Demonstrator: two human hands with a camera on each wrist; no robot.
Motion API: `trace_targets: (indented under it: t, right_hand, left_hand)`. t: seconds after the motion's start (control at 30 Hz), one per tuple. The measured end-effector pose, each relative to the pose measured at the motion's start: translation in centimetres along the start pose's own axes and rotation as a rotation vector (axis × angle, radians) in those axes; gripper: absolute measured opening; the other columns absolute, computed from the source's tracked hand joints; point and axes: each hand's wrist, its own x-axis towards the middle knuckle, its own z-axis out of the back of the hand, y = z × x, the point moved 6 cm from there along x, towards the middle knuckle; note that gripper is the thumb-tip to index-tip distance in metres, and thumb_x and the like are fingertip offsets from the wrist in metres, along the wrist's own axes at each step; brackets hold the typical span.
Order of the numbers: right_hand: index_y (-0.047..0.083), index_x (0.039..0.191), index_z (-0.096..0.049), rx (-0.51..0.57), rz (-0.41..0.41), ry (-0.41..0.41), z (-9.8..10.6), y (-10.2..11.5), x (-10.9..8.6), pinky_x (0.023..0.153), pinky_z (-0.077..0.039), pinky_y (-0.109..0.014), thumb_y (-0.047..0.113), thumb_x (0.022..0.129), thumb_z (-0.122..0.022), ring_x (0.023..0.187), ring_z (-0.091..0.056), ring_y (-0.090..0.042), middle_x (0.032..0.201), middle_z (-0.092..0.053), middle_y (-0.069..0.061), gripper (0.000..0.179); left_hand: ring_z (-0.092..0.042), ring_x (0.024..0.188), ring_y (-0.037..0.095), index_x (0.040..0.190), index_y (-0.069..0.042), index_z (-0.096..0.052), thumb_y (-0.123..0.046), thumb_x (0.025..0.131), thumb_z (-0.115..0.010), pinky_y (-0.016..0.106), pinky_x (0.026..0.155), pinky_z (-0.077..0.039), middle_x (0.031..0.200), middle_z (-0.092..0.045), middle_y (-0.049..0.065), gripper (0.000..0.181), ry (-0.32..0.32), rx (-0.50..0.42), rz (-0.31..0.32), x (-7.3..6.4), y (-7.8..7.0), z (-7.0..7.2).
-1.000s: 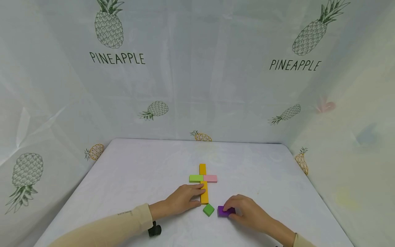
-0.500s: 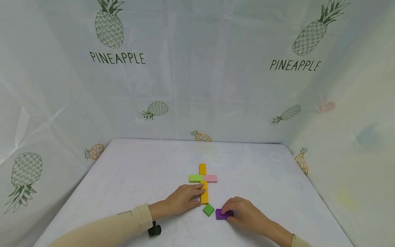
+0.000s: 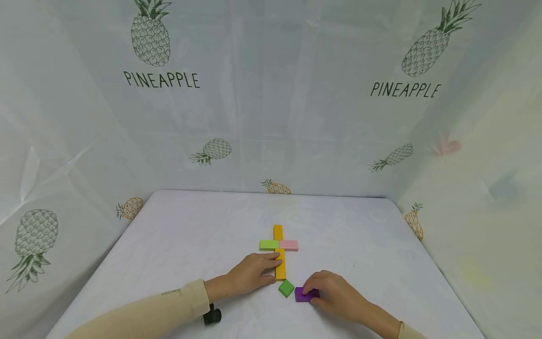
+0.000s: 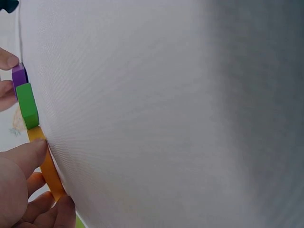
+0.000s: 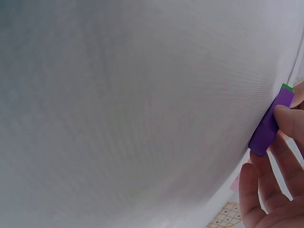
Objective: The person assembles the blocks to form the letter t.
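Note:
Flat on the table, the lower yellow block [image 3: 281, 272] stretches toward the person. My left hand [image 3: 251, 273] holds it, thumb [image 4: 32, 154] near its near end and fingers farther along. A green block [image 3: 286, 288] lies turned like a diamond just beyond that end. To its right, my right hand [image 3: 334, 293] pinches a purple block [image 3: 301, 295] between thumb and fingers, as the right wrist view also shows. Above the lower yellow block, a lime block [image 3: 269, 245] and a pink block [image 3: 289, 245] meet end to end, with an upper yellow block [image 3: 277, 232] beyond them.
The white table [image 3: 190, 221] has its far edge against a hanging sheet [image 3: 271, 103] printed with pineapples, which also closes off both sides. A small black object [image 3: 212, 315] shows beneath the left sleeve [image 3: 161, 303].
My right hand and the purple block have shifted slightly left and toward the person, with the block still pinched. The left hand and the other blocks stay where they were.

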Motion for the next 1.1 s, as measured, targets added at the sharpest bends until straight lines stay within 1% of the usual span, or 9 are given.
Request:
trace_targets:
  t: [0.3,0.53,0.67,0.93,1.1]
  right_hand:
    - [0.027,0.108,-0.077,-0.014,0.025,-0.010,0.09,0.36,0.03,0.093,-0.061,-0.034,0.005,0.087,-0.086,0.108,-0.068,-0.009,0.115,-0.072,0.016,0.032]
    - [0.026,0.108,-0.078,-0.019,0.011,-0.004,0.17,0.49,0.13,0.093,-0.061,-0.035,0.007,0.087,-0.086,0.109,-0.068,-0.010,0.115,-0.073,0.015,0.030]
    - [0.026,0.108,-0.078,-0.028,0.020,-0.013,0.20,0.58,0.11,0.093,-0.061,-0.035,0.007,0.087,-0.087,0.109,-0.068,-0.010,0.115,-0.073,0.015,0.030]
    - [0.027,0.108,-0.078,-0.028,0.004,-0.007,0.02,0.30,0.10,0.094,-0.061,-0.036,0.009,0.087,-0.087,0.110,-0.068,-0.011,0.116,-0.072,0.016,0.030]
    - [0.028,0.110,-0.078,-0.021,-0.022,0.014,-0.02,0.18,0.13,0.096,-0.060,-0.038,0.010,0.088,-0.087,0.112,-0.068,-0.011,0.117,-0.071,0.017,0.029]
  left_hand:
    - [-0.054,0.145,0.022,0.148,-0.007,-0.062,-0.024,0.101,-0.076,0.041,0.117,-0.047,0.158,-0.054,0.009,0.051,0.000,0.000,0.001,0.03,0.04,-0.10]
    - [-0.055,0.144,0.023,0.147,-0.006,-0.062,-0.024,0.101,-0.076,0.041,0.116,-0.048,0.157,-0.055,0.009,0.051,-0.008,0.001,-0.011,-0.01,0.01,-0.10]
    - [-0.055,0.144,0.023,0.147,-0.006,-0.063,-0.025,0.101,-0.076,0.041,0.115,-0.049,0.157,-0.055,0.009,0.051,-0.008,0.006,-0.013,-0.02,-0.01,-0.12]
    - [-0.055,0.144,0.023,0.148,-0.007,-0.062,-0.026,0.102,-0.075,0.042,0.116,-0.048,0.158,-0.054,0.009,0.052,-0.001,0.010,-0.010,-0.01,0.13,-0.27]
    - [-0.053,0.145,0.021,0.149,-0.008,-0.061,-0.027,0.102,-0.074,0.040,0.117,-0.047,0.159,-0.053,0.007,0.052,0.004,0.008,0.003,0.03,0.32,-0.39]
